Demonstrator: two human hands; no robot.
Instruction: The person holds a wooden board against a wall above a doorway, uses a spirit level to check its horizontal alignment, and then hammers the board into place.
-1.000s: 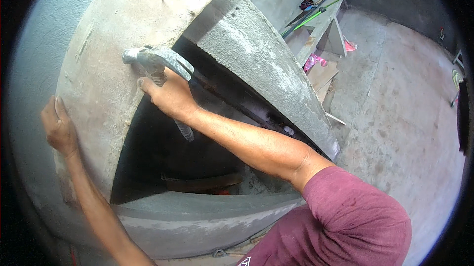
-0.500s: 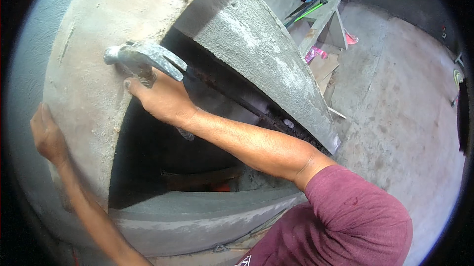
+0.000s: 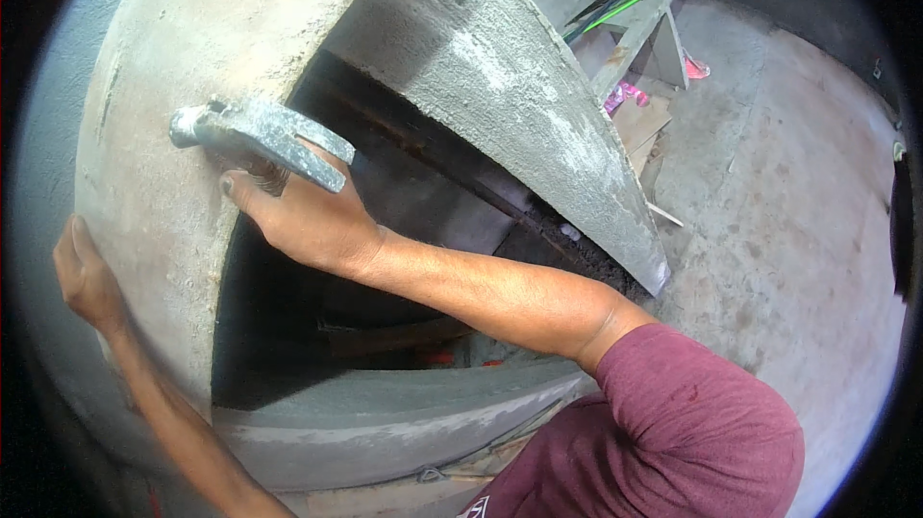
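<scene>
Two bare hands are at work on a pale panel (image 3: 183,56) that lies along the left side of a dark opening (image 3: 274,340). The right hand (image 3: 312,225) is closed around the handle of a claw hammer (image 3: 274,138), whose head sits over the panel near its inner edge, face to the left and claws toward the opening; whether the face touches the surface I cannot tell. The left hand (image 3: 91,282) is curled at the panel's outer edge, though its fingertips are too hidden to show whether it pinches that edge or only steadies it. As for progress, the panel appears to be in position on the left, while the opening between it and the rough cement slab (image 3: 500,95) is uncovered. The hammering looks under way rather than finished, but how many blows are left cannot be judged.
</scene>
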